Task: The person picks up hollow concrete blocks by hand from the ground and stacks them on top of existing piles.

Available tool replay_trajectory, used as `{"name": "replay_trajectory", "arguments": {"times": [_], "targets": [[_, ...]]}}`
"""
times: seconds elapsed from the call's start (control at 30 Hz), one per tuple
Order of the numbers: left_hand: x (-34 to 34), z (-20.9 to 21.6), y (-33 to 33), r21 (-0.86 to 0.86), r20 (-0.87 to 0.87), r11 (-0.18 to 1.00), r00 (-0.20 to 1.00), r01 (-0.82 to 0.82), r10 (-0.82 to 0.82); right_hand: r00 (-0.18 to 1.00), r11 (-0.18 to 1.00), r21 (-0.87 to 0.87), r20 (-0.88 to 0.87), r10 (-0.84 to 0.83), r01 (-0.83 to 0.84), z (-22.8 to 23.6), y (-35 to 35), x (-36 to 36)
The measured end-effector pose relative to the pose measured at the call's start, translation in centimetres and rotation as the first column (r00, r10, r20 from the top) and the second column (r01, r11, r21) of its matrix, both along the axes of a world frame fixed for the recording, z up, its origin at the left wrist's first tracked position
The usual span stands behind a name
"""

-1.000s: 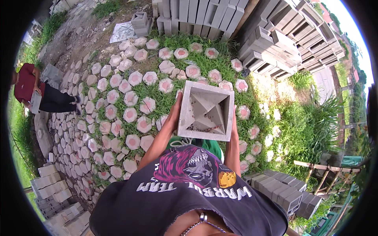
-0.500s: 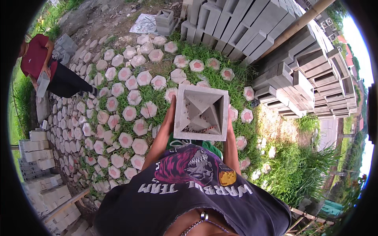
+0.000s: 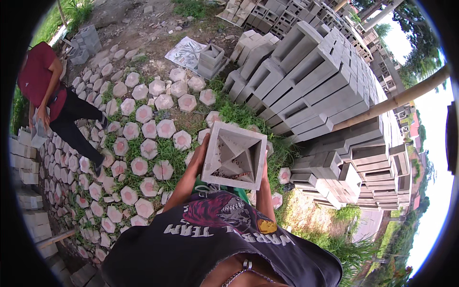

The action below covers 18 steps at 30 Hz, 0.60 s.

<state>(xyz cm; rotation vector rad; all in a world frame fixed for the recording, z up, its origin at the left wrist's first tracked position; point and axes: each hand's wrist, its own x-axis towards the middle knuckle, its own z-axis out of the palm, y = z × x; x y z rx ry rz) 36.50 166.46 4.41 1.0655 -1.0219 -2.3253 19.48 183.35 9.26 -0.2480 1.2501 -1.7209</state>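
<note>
A square grey concrete block (image 3: 235,152) is held in front of my body. Its hollow face is turned up, with slanted inner faces meeting in an X and dark crumbs lying inside. My left hand (image 3: 202,148) is pressed along its left side, and my right hand (image 3: 265,170) grips the right side. Most of the fingers are hidden by the block. Both forearms rise from below, past my dark printed shirt.
Hexagonal pavers (image 3: 144,114) with grass between them cover the ground. Tall stacks of grey blocks (image 3: 306,71) stand ahead right, crossed by a bamboo pole (image 3: 392,102). A co-worker in a dark red shirt (image 3: 40,71) carries a block at left. Two stacked blocks (image 3: 210,60) sit by a white sheet (image 3: 185,51).
My view has swung, so the stacks now sit lower and more comes into sight behind them. The block stays in both hands, slightly tilted in view. The co-worker has stepped with legs apart.
</note>
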Motion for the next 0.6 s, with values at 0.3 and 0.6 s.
{"name": "replay_trajectory", "arguments": {"times": [0.3, 0.6], "targets": [[-2.9, -1.7, -11.5, 0.024, 0.048, 0.978, 0.977, -0.208, 0.206, 0.948, 0.956, 0.052, 0.152, 0.279, -0.29, -3.2, -16.1, -7.3], [-9.6, -3.7, -26.6, 0.031, 0.101, 0.916, 0.913, -0.401, 0.396, 0.849, 0.869, 0.031, 0.232, 0.475, -0.494, -5.0, -36.4, -15.7]]}}
